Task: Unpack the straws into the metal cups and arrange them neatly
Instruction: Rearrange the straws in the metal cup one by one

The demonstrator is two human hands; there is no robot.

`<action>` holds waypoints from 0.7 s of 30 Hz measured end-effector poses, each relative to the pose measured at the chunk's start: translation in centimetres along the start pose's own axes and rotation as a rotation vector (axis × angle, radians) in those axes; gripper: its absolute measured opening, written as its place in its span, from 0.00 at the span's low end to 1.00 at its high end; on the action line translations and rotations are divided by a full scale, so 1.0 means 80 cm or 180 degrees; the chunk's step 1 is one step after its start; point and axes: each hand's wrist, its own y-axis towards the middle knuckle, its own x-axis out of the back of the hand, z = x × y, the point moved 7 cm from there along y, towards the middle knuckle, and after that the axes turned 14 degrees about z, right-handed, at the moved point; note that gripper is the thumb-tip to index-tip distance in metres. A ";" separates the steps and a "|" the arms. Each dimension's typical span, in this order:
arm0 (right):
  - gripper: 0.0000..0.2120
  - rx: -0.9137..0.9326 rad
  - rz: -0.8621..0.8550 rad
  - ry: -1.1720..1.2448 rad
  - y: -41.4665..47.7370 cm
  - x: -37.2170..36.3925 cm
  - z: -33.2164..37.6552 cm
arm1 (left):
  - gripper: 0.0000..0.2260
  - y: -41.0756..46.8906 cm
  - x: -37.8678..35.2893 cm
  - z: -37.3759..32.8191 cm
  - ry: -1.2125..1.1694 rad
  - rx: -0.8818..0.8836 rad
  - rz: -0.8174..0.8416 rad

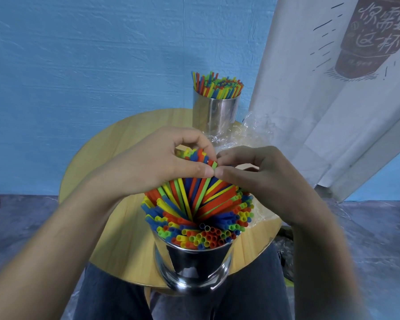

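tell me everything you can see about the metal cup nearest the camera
The near metal cup is shiny, mirror-like metal with dark reflections on its wall. It stands upright at the near edge of the round wooden table, packed full of red, blue, yellow and green straws that fan out above its rim. Neither hand touches the cup itself: the left hand grips the tops of a central bunch and the right hand pinches there too.
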 end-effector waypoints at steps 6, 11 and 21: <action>0.03 0.0272 -0.0025 0.0340 -0.003 -0.001 0.006 | 0.07 -0.007 0.003 -0.008 -0.0490 -0.0321 -0.0180; 0.05 0.0381 -0.0278 -0.0057 -0.003 -0.002 0.013 | 0.07 -0.009 0.007 -0.003 -0.0427 -0.0351 -0.0234; 0.07 0.0349 -0.0295 -0.0124 0.001 -0.008 0.011 | 0.05 -0.011 0.007 0.000 -0.0203 -0.0230 -0.0122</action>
